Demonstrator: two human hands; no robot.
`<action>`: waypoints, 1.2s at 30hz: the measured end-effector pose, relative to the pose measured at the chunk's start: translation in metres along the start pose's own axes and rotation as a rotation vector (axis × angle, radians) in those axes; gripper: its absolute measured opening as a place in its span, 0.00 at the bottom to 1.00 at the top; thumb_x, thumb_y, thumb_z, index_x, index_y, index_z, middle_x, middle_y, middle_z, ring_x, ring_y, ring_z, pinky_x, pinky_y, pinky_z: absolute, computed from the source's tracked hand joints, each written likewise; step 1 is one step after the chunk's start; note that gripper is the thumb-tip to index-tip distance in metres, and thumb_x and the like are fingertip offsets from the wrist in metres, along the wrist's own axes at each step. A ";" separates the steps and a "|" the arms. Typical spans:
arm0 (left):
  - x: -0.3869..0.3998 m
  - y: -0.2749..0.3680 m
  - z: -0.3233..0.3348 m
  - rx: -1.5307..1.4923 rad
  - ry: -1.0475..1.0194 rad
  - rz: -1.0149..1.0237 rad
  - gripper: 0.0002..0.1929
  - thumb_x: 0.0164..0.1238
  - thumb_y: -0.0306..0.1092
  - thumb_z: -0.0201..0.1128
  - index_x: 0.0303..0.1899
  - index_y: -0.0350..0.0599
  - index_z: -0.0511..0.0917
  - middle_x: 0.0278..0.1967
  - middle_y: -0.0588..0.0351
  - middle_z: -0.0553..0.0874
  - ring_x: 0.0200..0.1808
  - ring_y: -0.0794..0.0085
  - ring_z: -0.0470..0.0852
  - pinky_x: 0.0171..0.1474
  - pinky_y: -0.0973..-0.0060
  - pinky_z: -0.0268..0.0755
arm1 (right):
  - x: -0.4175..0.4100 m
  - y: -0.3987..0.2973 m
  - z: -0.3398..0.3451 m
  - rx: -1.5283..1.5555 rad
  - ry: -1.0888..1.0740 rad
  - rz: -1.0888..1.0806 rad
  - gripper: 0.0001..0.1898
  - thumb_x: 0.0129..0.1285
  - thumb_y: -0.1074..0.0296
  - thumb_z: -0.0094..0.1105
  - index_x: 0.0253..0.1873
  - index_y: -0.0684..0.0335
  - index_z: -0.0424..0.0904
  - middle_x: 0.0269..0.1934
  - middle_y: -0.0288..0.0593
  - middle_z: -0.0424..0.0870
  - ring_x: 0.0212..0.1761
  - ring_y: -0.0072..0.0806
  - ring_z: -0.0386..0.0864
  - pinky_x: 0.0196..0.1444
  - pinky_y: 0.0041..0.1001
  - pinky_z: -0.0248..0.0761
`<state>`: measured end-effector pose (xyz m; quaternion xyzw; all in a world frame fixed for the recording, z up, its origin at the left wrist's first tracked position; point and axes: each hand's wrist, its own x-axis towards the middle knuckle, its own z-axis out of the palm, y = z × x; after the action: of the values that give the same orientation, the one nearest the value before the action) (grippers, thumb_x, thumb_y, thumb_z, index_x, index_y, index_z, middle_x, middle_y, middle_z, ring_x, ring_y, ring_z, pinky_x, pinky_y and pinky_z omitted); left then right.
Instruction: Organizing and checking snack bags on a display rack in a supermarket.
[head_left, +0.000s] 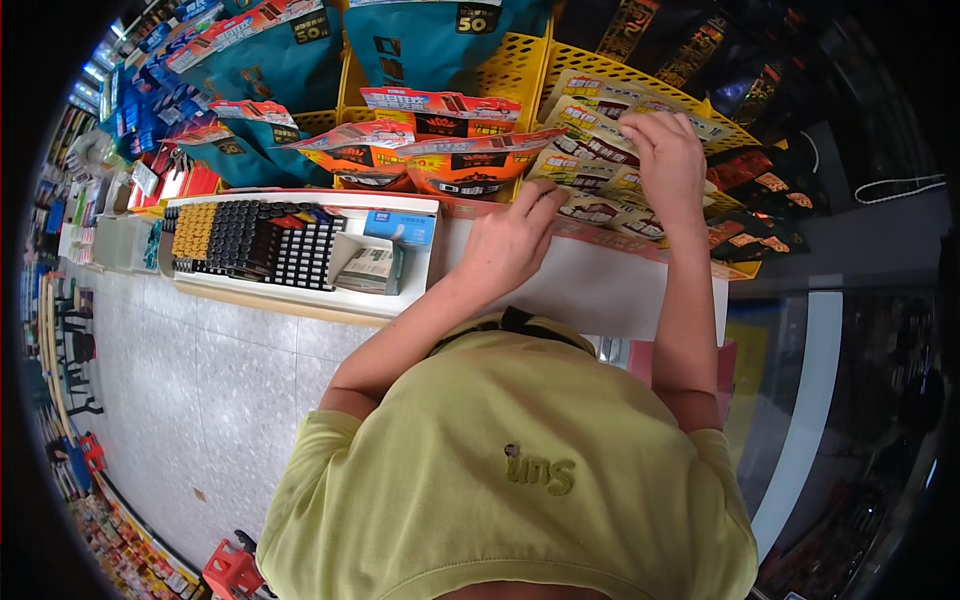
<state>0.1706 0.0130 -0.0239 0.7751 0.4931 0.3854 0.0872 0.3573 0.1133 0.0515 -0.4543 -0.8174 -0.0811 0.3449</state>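
Note:
Several pale snack packets (592, 142) with brown and yellow print stand in overlapping rows in a yellow perforated plastic rack (517, 71). My right hand (667, 154) is over their right side, its thumb and fingertips pinched together at the top edge of a packet; whether it grips the packet is unclear. Lower down, my left hand (517, 232) has bent fingers touching the front packets near their left edge; a hold on one cannot be made out. Orange pouches (465, 161) with red tops stand just left of the packets, and larger teal pouches (424, 45) are behind them.
A white counter (592, 281) runs below the rack. On its left, a white tray holds black-and-yellow capped items (225, 232), a black grid, a blue box (400, 226) and a small paper-filled container (371, 266). Dark packages (757, 180) stand at right, beside a hanging white cord (900, 182).

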 end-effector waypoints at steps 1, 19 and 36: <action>0.000 0.000 0.000 -0.010 0.000 -0.011 0.19 0.59 0.27 0.61 0.54 0.48 0.75 0.50 0.56 0.77 0.32 0.56 0.84 0.33 0.64 0.79 | -0.001 0.001 0.001 0.000 0.000 0.001 0.04 0.57 0.70 0.63 0.38 0.60 0.84 0.33 0.38 0.83 0.39 0.38 0.76 0.44 0.35 0.70; 0.000 0.001 0.000 -0.029 -0.019 -0.021 0.20 0.59 0.27 0.62 0.54 0.47 0.75 0.50 0.56 0.77 0.34 0.56 0.84 0.34 0.64 0.80 | -0.015 -0.001 0.019 0.100 -0.129 0.021 0.04 0.61 0.71 0.59 0.39 0.62 0.80 0.33 0.43 0.83 0.39 0.43 0.78 0.43 0.38 0.70; -0.001 -0.001 -0.001 -0.032 -0.026 -0.009 0.21 0.58 0.26 0.61 0.56 0.46 0.73 0.51 0.55 0.77 0.36 0.55 0.83 0.34 0.63 0.79 | -0.004 -0.003 -0.035 0.129 0.138 0.156 0.05 0.64 0.70 0.57 0.42 0.62 0.79 0.36 0.45 0.82 0.41 0.42 0.79 0.47 0.34 0.68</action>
<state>0.1691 0.0126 -0.0238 0.7763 0.4891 0.3828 0.1079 0.3736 0.0937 0.0756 -0.4869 -0.7573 -0.0321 0.4340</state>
